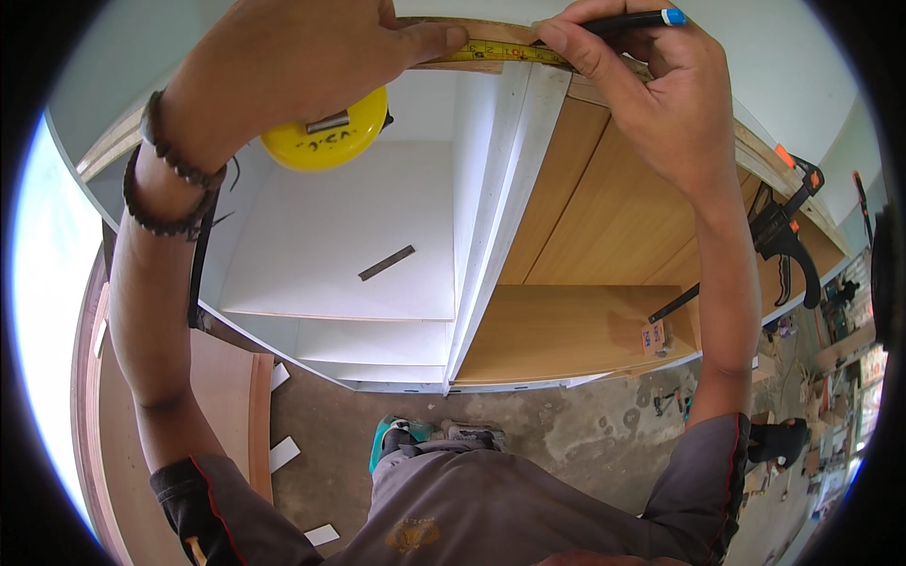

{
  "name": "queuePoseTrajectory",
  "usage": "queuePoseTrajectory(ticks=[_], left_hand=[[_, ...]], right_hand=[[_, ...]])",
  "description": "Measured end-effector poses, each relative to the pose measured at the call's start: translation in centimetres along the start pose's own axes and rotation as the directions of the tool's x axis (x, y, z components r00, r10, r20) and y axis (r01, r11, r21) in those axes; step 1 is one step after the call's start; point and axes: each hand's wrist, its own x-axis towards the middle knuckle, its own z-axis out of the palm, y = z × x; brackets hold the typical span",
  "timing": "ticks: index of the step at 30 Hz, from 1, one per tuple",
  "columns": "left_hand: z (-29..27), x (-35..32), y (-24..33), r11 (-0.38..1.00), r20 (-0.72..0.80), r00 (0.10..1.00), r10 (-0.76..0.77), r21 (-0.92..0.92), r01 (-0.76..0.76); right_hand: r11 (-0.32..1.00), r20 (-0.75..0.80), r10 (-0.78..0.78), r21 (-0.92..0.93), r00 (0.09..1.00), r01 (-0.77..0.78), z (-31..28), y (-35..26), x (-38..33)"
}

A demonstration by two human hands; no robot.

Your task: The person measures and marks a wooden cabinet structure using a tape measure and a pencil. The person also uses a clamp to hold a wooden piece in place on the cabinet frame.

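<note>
My left hand (302, 57) grips a yellow tape measure case (326, 141) and its thumb presses the yellow tape blade (500, 52) flat along the top wooden edge (491, 33) of a cabinet. My right hand (642, 85) holds a black pen with a blue cap (642, 17), its fingertips resting on the tape near the upright white divider panel (500, 189). Beaded bracelets circle my left wrist.
The cabinet has white shelves (330, 245) on the left, with a small metal strip (385, 263) lying on one, and wood-coloured shelves (566, 330) on the right. A black and orange clamp (788, 226) grips the right edge. Tools and scraps litter the concrete floor (566, 434).
</note>
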Motion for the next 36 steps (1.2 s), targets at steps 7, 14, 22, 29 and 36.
queuePoseTrajectory(ticks=[7, 14, 22, 29, 36], left_hand=[[0.2, 0.1, -1.0, 0.996, -0.004, 0.996, 0.086, -0.003, -0.086], [0.0, 0.1, -0.1, 1.0, 0.006, 1.0, 0.013, 0.016, -0.013], [0.0, 0.1, -0.1, 0.999, 0.013, 1.0, 0.022, 0.024, -0.023], [0.4, -0.2, -0.3, 0.998, -0.053, 0.997, 0.061, 0.037, -0.059], [0.0, 0.1, -1.3, 0.993, 0.002, 0.994, 0.109, -0.042, -0.109]], right_hand=[[1.0, 0.018, -0.004, 0.013, 1.0, 0.004, -0.2, 0.2, 0.0], [0.998, 0.023, 0.015, 0.065, 1.0, -0.017, -0.2, 0.5, 0.0], [1.0, 0.003, -0.012, 0.027, 1.0, 0.012, -0.2, 0.7, 0.0], [0.998, 0.011, 0.024, 0.052, 1.0, -0.024, -0.3, 0.6, -0.1], [0.981, -0.122, -0.018, 0.188, 0.992, 0.041, -1.1, 1.4, 0.6]])
